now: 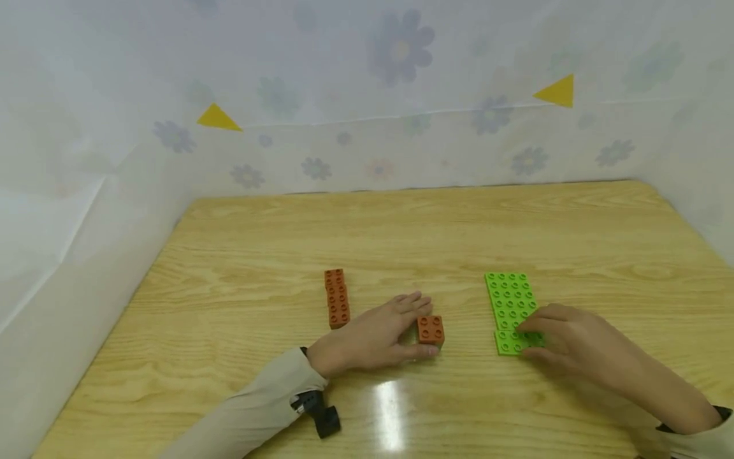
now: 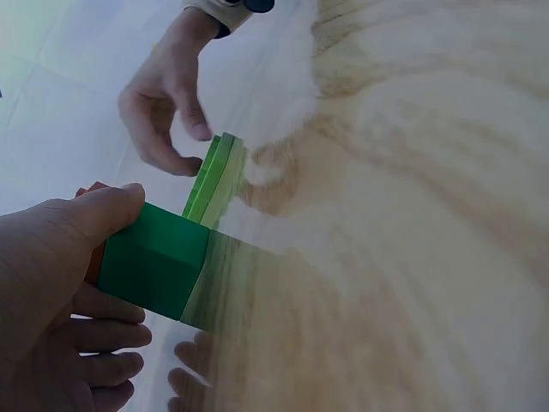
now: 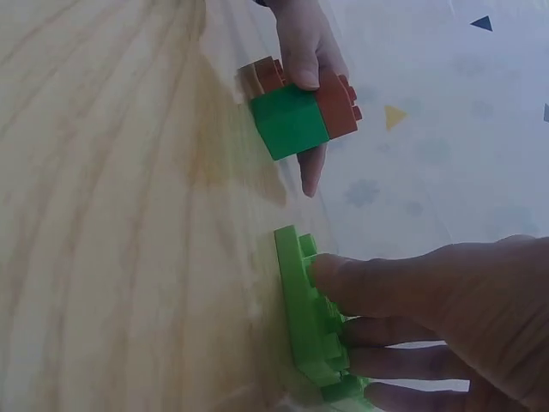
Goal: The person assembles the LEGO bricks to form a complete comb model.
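Observation:
My left hand [image 1: 373, 335] holds a two-brick stack, its thumb on the near side and fingers on the far side. A reddish-brown brick [image 1: 430, 330] with studs tops the stack; a dark green brick [image 2: 154, 262] forms the bottom. My right hand [image 1: 579, 341] is over the near end of light green studded pieces [image 1: 507, 299]. In the right wrist view its thumb [image 3: 339, 279] touches a stud of a light green piece [image 3: 296, 300], with the other fingers beyond, loosely bent. Fingers cover part of the nearest piece [image 1: 506, 342].
Left of my left hand stands a row of reddish-brown bricks [image 1: 338, 299], close to the wrist. The wooden table [image 1: 258, 255] ends at a flowered white curtain [image 1: 344, 76] with yellow triangles [image 1: 559, 92]. A black strap piece [image 1: 327, 421] hangs at the left cuff.

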Motion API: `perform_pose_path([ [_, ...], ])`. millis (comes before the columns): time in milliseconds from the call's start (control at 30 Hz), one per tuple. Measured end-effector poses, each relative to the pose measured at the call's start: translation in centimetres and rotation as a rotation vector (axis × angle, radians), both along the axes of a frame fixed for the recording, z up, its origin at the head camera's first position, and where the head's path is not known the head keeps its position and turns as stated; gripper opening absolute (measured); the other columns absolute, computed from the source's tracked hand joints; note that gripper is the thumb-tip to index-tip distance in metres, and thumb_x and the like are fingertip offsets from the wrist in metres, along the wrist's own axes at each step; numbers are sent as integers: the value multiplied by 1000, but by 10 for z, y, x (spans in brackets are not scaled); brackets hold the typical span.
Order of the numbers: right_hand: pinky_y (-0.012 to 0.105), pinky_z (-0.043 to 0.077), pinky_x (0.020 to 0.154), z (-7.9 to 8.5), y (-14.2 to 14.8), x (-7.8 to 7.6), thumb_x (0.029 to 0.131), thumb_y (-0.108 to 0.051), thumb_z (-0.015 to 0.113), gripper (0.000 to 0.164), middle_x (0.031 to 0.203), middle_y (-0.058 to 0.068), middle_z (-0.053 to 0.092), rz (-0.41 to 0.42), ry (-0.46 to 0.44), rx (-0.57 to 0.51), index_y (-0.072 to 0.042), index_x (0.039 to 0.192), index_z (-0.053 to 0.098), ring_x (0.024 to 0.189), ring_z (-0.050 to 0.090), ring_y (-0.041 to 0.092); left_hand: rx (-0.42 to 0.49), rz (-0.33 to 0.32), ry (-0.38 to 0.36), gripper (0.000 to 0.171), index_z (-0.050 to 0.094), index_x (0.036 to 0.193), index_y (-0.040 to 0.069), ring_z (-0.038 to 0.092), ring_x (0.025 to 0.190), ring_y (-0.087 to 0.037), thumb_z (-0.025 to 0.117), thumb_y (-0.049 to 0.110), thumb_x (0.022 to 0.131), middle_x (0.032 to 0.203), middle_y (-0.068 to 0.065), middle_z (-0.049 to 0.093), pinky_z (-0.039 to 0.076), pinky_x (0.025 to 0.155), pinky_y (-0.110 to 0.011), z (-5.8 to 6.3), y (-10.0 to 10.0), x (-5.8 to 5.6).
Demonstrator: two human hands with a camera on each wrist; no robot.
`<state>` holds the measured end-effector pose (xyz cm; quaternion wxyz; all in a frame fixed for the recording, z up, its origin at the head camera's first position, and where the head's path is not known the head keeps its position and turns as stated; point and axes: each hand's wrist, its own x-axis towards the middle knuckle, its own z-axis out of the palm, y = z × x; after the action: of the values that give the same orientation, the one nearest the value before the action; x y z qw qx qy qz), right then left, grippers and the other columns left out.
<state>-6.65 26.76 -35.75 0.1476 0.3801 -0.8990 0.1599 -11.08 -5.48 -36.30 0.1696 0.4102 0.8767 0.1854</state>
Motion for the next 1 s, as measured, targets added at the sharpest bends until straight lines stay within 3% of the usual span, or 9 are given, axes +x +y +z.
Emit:
perform_pose_path([
  [233, 29, 58, 65, -8, 1, 10, 62, -27, 89, 43, 96, -3, 66, -39, -10, 84, -11, 98, 74, 82, 65, 15, 23, 16, -8, 79, 27, 153, 11, 14, 147, -19, 42, 63, 95, 160, -4, 17, 20, 117, -37, -1, -1, 3],
  [367, 31, 58, 67, -9, -5, 13, 64, -24, 88, 44, 99, -2, 66, -39, -10, 73, -9, 103, 74, 84, 66, 16, 31, 9, -13, 78, 26, 153, 11, 13, 146, -17, 42, 62, 96, 160, -4, 16, 22, 117, -37, 0, -1, 4],
  [533, 29, 57, 69, -11, -12, 14, 78, -30, 81, 37, 102, -2, 66, -6, 11, 42, -8, 106, 73, 87, 65, 15, 26, 5, -10, 78, 26, 153, 10, 13, 146, -17, 42, 61, 96, 160, -5, 16, 22, 117, -36, 3, -1, 5],
  [667, 25, 55, 72, -8, -20, 10, 94, -44, 61, 41, 104, 0, 65, 18, 49, -5, -7, 107, 73, 89, 65, 15, 18, 6, -3, 79, 25, 153, 9, 13, 146, -19, 42, 61, 96, 160, -7, 16, 20, 117, -36, 3, -1, 4],
  [767, 18, 52, 75, -4, -30, 6, 100, -47, 44, 51, 109, 2, 64, 44, 62, -69, -5, 114, 70, 91, 65, 16, 15, 9, 2, 80, 24, 153, 8, 13, 146, -20, 42, 61, 96, 159, -8, 15, 18, 117, -35, 3, -1, 4],
  [1000, 11, 47, 85, 3, -58, -2, 104, -41, 41, 50, 114, 5, 62, 140, 128, -196, -2, 121, 65, 96, 62, 17, 22, 25, 9, 83, 21, 154, 9, 19, 145, -20, 42, 63, 95, 159, -9, 17, 22, 116, -36, 0, -2, 5],
])
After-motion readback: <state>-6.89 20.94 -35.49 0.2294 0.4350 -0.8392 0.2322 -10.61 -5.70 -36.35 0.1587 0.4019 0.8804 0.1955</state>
